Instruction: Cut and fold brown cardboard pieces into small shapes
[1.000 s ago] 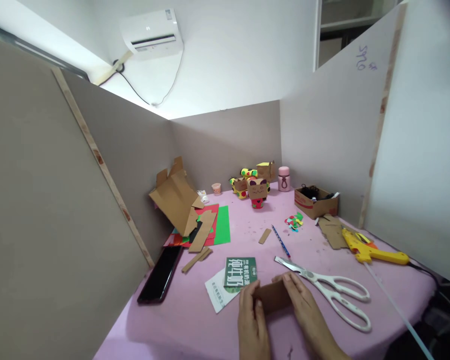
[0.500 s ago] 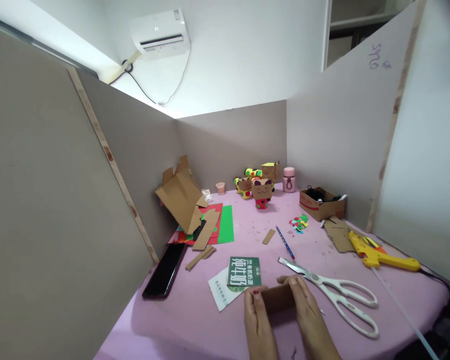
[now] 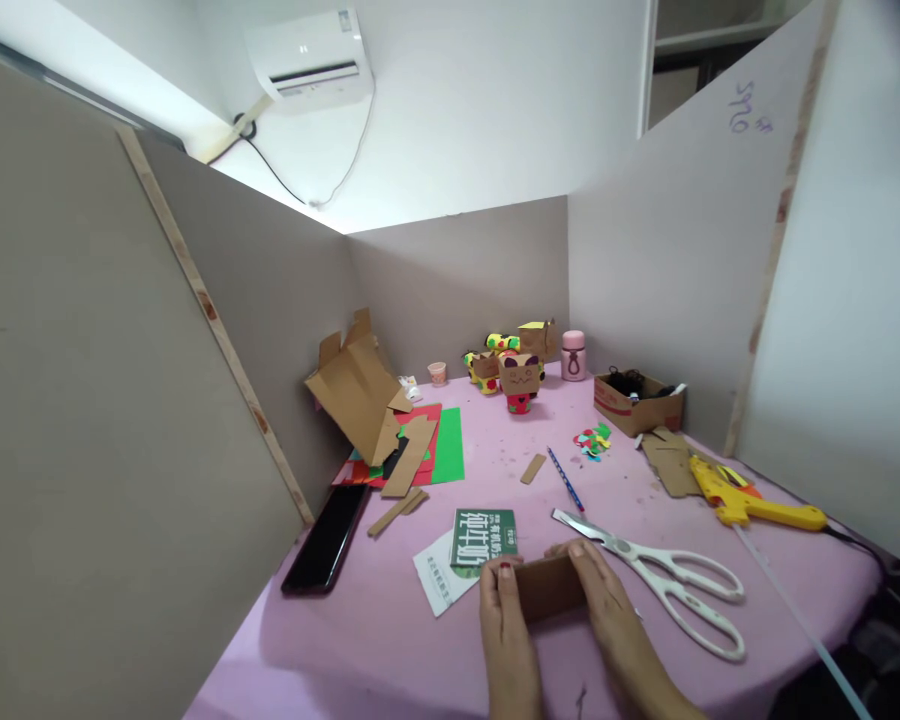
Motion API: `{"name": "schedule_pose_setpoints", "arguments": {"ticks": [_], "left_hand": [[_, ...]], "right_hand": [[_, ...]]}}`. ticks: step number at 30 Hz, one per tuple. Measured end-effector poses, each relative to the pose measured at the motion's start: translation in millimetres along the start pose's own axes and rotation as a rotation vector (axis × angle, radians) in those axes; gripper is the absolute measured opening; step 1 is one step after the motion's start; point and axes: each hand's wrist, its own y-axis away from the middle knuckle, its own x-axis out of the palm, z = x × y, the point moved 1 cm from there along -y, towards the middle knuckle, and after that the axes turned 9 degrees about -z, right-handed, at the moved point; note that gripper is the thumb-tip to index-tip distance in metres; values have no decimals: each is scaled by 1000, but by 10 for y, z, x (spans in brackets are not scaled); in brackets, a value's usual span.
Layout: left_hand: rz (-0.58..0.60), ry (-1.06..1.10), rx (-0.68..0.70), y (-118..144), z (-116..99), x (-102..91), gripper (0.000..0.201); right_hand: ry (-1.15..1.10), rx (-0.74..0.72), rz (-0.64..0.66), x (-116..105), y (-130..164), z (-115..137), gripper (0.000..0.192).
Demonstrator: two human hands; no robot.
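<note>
A small brown piece of cardboard point(image 3: 550, 588) is held between both hands near the table's front. My left hand point(image 3: 504, 610) grips its left end, thumb on the near face. At the other end, my right hand point(image 3: 598, 600) is closed round it with the fingers along the top edge. The far side of the cardboard is hidden. Just beyond the left hand lie green and white printed carton pieces point(image 3: 484, 535). White-handled scissors point(image 3: 656, 570) rest to the right of the right hand, blades pointing away to the left.
On the pink tablecloth point(image 3: 360, 650) lie a phone point(image 3: 326, 540), coloured paper point(image 3: 448, 445), a pencil point(image 3: 565, 478) and paper scraps point(image 3: 592, 440). A yellow glue gun point(image 3: 754, 505) with its cord is at right. Cardboard figures point(image 3: 519, 380), a pink flask point(image 3: 573, 356) and an open box point(image 3: 637, 405) stand behind.
The view has shifted slightly. The cardboard's near face now shows more as it tilts in my hands; both hands keep hold of it.
</note>
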Motion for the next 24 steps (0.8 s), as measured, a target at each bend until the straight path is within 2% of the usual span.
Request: {"name": "schedule_pose_setpoints", "arguments": {"ticks": [5,7,11,14,17,20,22,24], "left_hand": [[-18,21,-46,-62,49,4,39],[-23,30,-53,-70,72,6,41],[-22,47,-110,-68,72,8,47],[5,72,-136,-64,22,-17,43],[84,126,-97,-57,-46,-74,32],[168,206,-77,-55,-83,-129,28],[200,264,-106,-63,-73,-147,31],[204,319,-163,-79,-40,-151,32]], "right_hand": [[21,-92,-14,-26,-103,31,34],[120,-261,-29,-44,-110,63,33],[574,-788,111,-19,-65,47,38],[754,-959,104,13,-49,-48,43],[784,-980,75,22,-45,-119,49],[693,-927,131,-8,-29,-114,52],[560,-820,100,-63,-28,-89,48],[397,-640,7,-139,-47,-87,45]]}}
